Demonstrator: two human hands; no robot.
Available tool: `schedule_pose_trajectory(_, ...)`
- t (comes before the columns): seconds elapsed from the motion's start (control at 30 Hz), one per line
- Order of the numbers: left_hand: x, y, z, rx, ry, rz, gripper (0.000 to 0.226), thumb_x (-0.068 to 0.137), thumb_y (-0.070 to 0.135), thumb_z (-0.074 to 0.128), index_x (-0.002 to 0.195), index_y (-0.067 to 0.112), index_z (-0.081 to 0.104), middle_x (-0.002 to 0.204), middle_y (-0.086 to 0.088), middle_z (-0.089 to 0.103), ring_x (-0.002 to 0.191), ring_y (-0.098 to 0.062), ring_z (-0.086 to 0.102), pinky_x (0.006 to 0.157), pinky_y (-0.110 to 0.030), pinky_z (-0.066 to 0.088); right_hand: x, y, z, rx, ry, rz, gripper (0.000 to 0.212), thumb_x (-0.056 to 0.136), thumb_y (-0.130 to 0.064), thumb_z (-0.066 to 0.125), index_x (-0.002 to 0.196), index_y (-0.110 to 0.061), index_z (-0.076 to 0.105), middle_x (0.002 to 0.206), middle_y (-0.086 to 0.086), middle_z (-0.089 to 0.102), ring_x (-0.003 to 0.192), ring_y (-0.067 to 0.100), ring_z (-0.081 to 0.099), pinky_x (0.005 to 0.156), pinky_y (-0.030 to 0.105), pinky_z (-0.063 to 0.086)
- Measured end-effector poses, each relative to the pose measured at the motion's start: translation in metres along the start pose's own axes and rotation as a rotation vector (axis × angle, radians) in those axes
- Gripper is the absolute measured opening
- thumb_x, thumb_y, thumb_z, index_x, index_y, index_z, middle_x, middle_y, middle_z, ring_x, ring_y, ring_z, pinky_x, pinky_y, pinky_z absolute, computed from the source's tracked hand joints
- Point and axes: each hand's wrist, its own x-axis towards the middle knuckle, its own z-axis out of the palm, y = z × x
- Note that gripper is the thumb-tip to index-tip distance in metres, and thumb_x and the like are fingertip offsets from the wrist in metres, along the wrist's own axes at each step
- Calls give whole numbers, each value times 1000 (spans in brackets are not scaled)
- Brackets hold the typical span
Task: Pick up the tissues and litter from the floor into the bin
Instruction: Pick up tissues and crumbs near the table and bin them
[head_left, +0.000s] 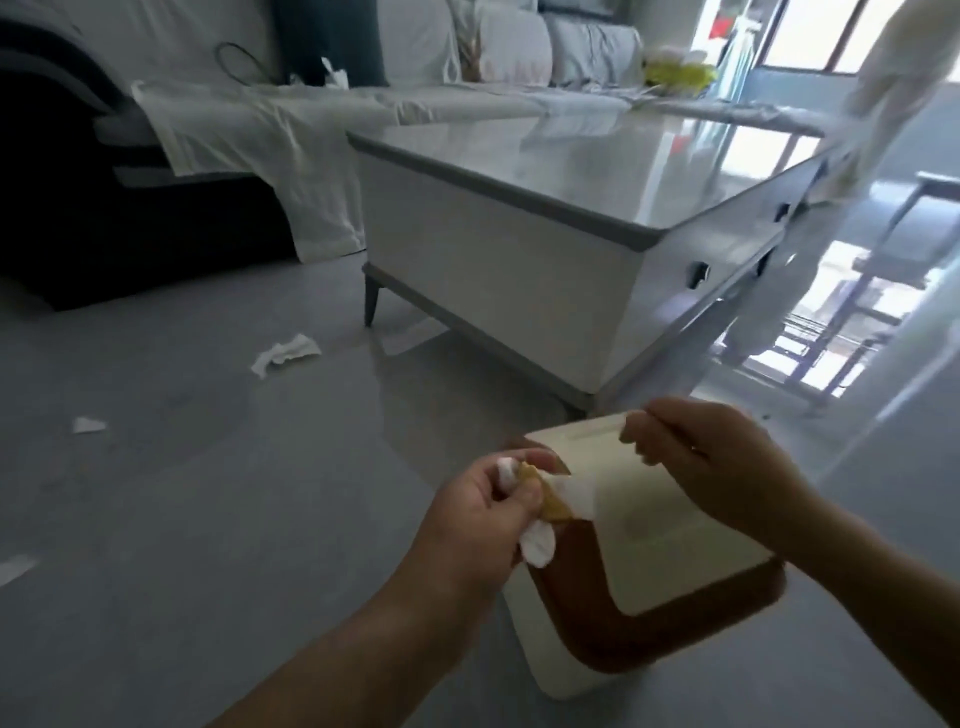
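Holding a wad of white tissue and tan litter (540, 512) in closed fingers, the left hand (483, 512) hovers at the near edge of the brown-rimmed cream plastic bin (644, 618). The right hand (711, 462) pinches the far edge of the cream flip lid (639, 514), tilting it up. The gap looks narrow; I would raise the lid further before releasing. Beyond the left hand, a crumpled white tissue (285, 353) and smaller white scraps (88, 425) lie on open grey floor (182, 519), well apart, clear of the white coffee table (519, 249).
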Motion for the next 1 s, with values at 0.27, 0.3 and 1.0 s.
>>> schedule_pose_trajectory(0.27, 41, -53, 76, 1336, -347, 805, 22, 92, 19, 48, 113, 17, 55, 109, -3, 65, 95, -16, 63, 77, -15, 41, -52, 85, 16, 33, 62, 179, 15, 88, -30, 53, 83, -23, 65, 69, -8, 64, 63, 2, 60, 61, 15, 45)
schedule_pose_trajectory(0.3, 44, -58, 76, 1488, -369, 809, 18, 91, 21, 50, 107, 18, 57, 102, -2, 67, 87, -17, 65, 68, -18, 44, -55, 87, 20, 39, 94, 167, 12, 88, -26, 55, 86, -20, 66, 73, -8, 64, 65, 0, 59, 62, 14, 44)
schedule_pose_trajectory(1.0, 32, -83, 7, 1421, 34, 538, 86, 77, 76, 28, 144, 41, -11, 156, 11, -20, 144, -18, -16, 112, -45, 3, -65, 127, 60, 212, 222, 333, 65, 83, -53, 46, 140, -32, 23, 132, 9, 51, 103, 17, 50, 85, 37, 45)
